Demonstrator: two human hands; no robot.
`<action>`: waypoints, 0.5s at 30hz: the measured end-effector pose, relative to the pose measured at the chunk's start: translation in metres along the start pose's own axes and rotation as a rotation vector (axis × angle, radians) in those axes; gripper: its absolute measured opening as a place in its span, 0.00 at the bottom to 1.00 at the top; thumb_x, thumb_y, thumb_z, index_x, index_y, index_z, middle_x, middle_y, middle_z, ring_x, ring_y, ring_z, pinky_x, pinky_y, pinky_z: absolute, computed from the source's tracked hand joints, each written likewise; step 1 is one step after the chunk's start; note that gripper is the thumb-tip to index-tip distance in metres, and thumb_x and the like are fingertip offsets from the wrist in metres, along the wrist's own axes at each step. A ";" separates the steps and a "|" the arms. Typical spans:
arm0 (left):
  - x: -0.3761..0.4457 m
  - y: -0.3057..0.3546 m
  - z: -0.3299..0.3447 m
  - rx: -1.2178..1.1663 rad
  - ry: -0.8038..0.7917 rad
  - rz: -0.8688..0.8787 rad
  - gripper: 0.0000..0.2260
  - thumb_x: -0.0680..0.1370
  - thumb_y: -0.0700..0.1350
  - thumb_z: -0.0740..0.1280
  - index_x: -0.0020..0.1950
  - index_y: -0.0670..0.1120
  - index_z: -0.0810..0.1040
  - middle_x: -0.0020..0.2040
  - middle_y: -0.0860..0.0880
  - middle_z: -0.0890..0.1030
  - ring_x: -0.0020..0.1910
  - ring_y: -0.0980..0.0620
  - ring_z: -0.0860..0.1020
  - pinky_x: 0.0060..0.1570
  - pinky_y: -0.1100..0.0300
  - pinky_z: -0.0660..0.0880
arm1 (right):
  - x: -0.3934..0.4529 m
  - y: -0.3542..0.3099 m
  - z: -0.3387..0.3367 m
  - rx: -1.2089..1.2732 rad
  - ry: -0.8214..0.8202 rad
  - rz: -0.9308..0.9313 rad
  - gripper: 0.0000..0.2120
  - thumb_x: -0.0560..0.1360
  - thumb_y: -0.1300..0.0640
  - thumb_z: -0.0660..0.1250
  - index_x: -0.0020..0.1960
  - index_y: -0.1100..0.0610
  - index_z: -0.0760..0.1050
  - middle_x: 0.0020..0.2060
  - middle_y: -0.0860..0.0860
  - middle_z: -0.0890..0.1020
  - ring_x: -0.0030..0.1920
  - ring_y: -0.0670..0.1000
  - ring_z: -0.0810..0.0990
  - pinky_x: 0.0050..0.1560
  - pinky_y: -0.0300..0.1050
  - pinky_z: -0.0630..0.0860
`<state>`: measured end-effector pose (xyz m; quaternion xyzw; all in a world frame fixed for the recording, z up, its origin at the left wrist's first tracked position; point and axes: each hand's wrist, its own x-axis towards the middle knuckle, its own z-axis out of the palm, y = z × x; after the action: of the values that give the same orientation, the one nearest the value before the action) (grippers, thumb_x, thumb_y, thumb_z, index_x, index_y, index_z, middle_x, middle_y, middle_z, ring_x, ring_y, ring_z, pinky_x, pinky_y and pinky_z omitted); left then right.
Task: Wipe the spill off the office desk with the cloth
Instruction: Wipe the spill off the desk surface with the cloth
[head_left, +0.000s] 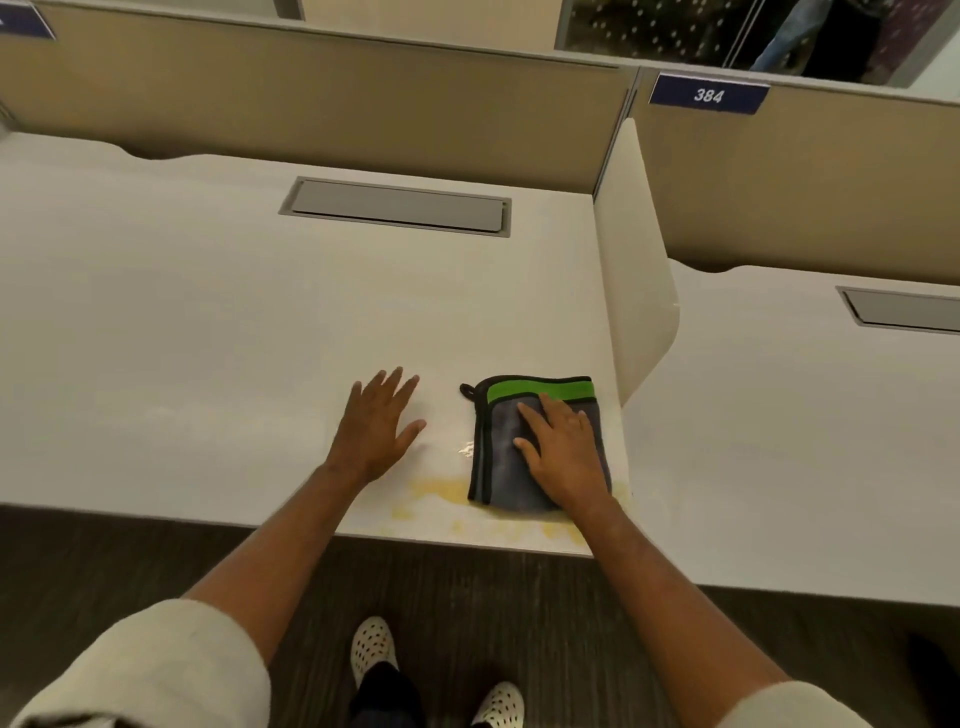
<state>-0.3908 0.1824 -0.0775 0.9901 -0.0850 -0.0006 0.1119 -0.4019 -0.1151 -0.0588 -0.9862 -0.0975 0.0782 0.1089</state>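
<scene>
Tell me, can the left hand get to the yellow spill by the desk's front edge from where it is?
Probably yes. The left hand lies flat on the desk, with bare surface between it and the yellow spill; the cloth sits further right.

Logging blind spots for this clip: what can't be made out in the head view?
- Spill under the cloth: the cloth and right hand hide how far it reaches.
- Left sign: cut off by the frame edge, unreadable.
- Desk beneath the left hand: covered by palm and fingers.
- Room behind the glass: blurred reflections.
</scene>
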 end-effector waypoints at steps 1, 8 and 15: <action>0.001 -0.009 0.001 0.026 -0.021 -0.011 0.33 0.81 0.65 0.46 0.82 0.49 0.56 0.82 0.44 0.57 0.81 0.42 0.56 0.78 0.41 0.50 | 0.003 -0.004 0.007 -0.039 -0.028 0.002 0.29 0.83 0.40 0.52 0.82 0.46 0.55 0.82 0.54 0.54 0.81 0.58 0.52 0.79 0.63 0.47; 0.004 -0.051 0.008 0.089 -0.120 0.009 0.34 0.82 0.67 0.39 0.82 0.49 0.57 0.83 0.43 0.55 0.81 0.41 0.56 0.76 0.35 0.50 | 0.014 -0.021 0.031 -0.133 -0.053 0.044 0.42 0.71 0.25 0.24 0.81 0.42 0.34 0.80 0.51 0.33 0.80 0.58 0.33 0.74 0.74 0.33; -0.009 -0.069 0.021 0.072 -0.141 0.050 0.35 0.81 0.68 0.36 0.83 0.52 0.51 0.84 0.45 0.49 0.82 0.43 0.47 0.78 0.35 0.47 | 0.014 -0.022 0.035 -0.142 -0.039 0.062 0.39 0.73 0.25 0.27 0.81 0.41 0.34 0.82 0.50 0.37 0.81 0.56 0.36 0.75 0.74 0.37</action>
<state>-0.3886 0.2458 -0.1132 0.9885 -0.1172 -0.0645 0.0699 -0.3987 -0.0845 -0.0896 -0.9922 -0.0742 0.0935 0.0344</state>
